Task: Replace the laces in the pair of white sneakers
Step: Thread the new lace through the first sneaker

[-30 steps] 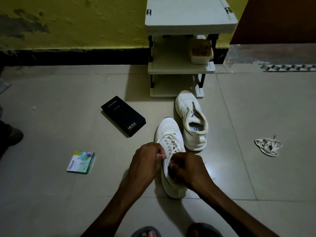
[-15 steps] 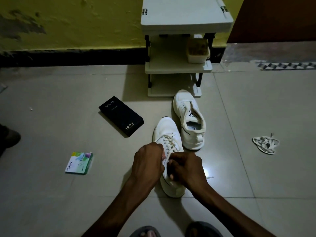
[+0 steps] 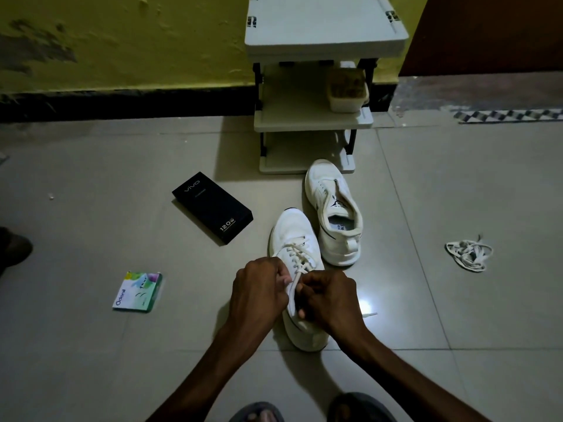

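Two white sneakers lie on the tiled floor. The near sneaker (image 3: 294, 239) points away from me and has a white lace (image 3: 300, 257) threaded through most of its eyelets. My left hand (image 3: 259, 292) grips the sneaker's left side near the top eyelets. My right hand (image 3: 327, 298) pinches a strand of the lace above the tongue. A lace tip (image 3: 370, 314) pokes out on the floor right of my right hand. The far sneaker (image 3: 335, 211) lies unlaced beside the near one, its opening facing me. A loose bundle of white laces (image 3: 469, 254) rests at the right.
A black phone box (image 3: 213, 207) lies left of the sneakers, and a small green packet (image 3: 137, 291) farther left. A white shoe rack (image 3: 316, 95) with a container (image 3: 347, 89) stands against the yellow wall. My sandalled feet (image 3: 304, 411) show at the bottom edge. A dark shoe (image 3: 13, 246) sits at the left edge.
Both hands have stayed on the near sneaker; my right hand has shifted slightly, and a lace strand is now drawn up between the hands.
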The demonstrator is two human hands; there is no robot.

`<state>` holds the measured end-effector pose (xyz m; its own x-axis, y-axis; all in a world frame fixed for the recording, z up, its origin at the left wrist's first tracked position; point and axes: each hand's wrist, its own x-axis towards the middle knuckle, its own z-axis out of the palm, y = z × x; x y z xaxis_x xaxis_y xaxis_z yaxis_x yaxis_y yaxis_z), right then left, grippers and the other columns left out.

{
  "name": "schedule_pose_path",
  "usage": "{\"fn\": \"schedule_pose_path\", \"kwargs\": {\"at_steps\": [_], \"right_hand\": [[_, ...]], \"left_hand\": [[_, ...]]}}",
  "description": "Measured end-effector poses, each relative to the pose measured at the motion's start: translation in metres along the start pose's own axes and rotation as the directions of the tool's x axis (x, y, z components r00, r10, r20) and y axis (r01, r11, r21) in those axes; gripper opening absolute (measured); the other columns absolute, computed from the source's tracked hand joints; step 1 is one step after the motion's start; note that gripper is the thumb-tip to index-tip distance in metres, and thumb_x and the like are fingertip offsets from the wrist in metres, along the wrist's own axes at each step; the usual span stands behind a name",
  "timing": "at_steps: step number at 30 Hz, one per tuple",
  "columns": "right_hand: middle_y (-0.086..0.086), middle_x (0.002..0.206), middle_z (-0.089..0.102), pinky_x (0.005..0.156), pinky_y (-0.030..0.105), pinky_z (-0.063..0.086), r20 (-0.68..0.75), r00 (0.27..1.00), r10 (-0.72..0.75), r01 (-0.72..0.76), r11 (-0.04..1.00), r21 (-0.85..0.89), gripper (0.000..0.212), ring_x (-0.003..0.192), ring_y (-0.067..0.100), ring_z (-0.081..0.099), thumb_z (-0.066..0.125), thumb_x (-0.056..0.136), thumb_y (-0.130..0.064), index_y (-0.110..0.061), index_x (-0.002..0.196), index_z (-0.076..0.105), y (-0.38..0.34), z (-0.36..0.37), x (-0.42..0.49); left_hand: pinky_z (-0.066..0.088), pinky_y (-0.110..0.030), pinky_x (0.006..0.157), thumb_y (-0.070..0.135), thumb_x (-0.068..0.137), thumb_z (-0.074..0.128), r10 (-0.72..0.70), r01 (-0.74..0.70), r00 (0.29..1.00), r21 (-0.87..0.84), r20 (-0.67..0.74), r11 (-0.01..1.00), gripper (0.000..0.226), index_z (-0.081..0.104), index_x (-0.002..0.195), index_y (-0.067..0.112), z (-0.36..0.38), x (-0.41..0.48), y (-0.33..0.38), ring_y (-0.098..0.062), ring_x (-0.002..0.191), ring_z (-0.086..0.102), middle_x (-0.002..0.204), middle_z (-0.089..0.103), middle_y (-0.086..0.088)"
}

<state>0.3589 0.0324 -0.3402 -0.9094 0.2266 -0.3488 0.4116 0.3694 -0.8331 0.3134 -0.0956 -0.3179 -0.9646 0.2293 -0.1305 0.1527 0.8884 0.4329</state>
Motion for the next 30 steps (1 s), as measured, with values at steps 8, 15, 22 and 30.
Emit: {"fn": "schedule_pose_path", "kwargs": {"at_steps": [8, 15, 22, 30], "right_hand": [[-0.003, 0.052, 0.065, 0.067, 0.037, 0.057, 0.01, 0.996, -0.093, 0.094, 0.992, -0.081, 0.025, 0.053, 0.01, 0.065, 0.061, 0.087, -0.015, -0.019, 0.063, 0.066, 0.002, 0.003, 0.001], [-0.004, 0.062, 0.07, 0.069, 0.036, 0.059, 0.008, 0.995, -0.103, 0.103, 0.995, -0.003, 0.016, 0.057, 0.009, 0.068, 0.067, 0.089, -0.02, -0.023, 0.075, 0.075, 0.007, -0.001, 0.002], [0.002, 0.058, 0.069, 0.064, 0.028, 0.058, 0.04, 0.999, -0.01, 0.006, 0.996, 0.092, 0.015, 0.051, 0.017, 0.067, 0.066, 0.09, -0.015, -0.02, 0.081, 0.076, 0.002, -0.001, 0.001], [0.006, 0.058, 0.069, 0.062, 0.023, 0.057, 0.055, 0.998, 0.014, -0.018, 0.997, 0.071, 0.016, 0.05, 0.016, 0.067, 0.066, 0.09, -0.013, -0.016, 0.078, 0.076, -0.004, -0.003, 0.0]], "left_hand": [[0.033, -0.012, 0.089, 0.037, 0.097, 0.053, 0.085, -0.092, 0.992, 0.079, 0.088, 0.993, 0.03, 0.062, 0.121, 0.021, 0.004, 0.004, 0.0, -0.008, 0.112, 0.056, 0.123, 0.062, 0.007], [0.051, -0.021, 0.082, 0.019, 0.089, 0.067, 0.035, -0.015, 0.993, -0.172, 0.113, 0.985, 0.01, 0.077, 0.088, 0.02, -0.007, 0.01, -0.008, -0.011, 0.081, 0.068, 0.089, 0.074, 0.001], [0.059, -0.035, 0.075, 0.015, 0.077, 0.076, -0.048, 0.071, 0.996, -0.349, 0.074, 0.934, 0.022, 0.064, 0.091, 0.028, -0.007, 0.013, -0.008, -0.013, 0.076, 0.069, 0.082, 0.072, 0.001], [0.056, -0.029, 0.075, 0.018, 0.078, 0.077, -0.054, 0.068, 0.997, -0.334, 0.051, 0.94, 0.036, 0.051, 0.1, 0.029, -0.001, 0.011, -0.006, -0.009, 0.075, 0.067, 0.079, 0.071, 0.007]]}}
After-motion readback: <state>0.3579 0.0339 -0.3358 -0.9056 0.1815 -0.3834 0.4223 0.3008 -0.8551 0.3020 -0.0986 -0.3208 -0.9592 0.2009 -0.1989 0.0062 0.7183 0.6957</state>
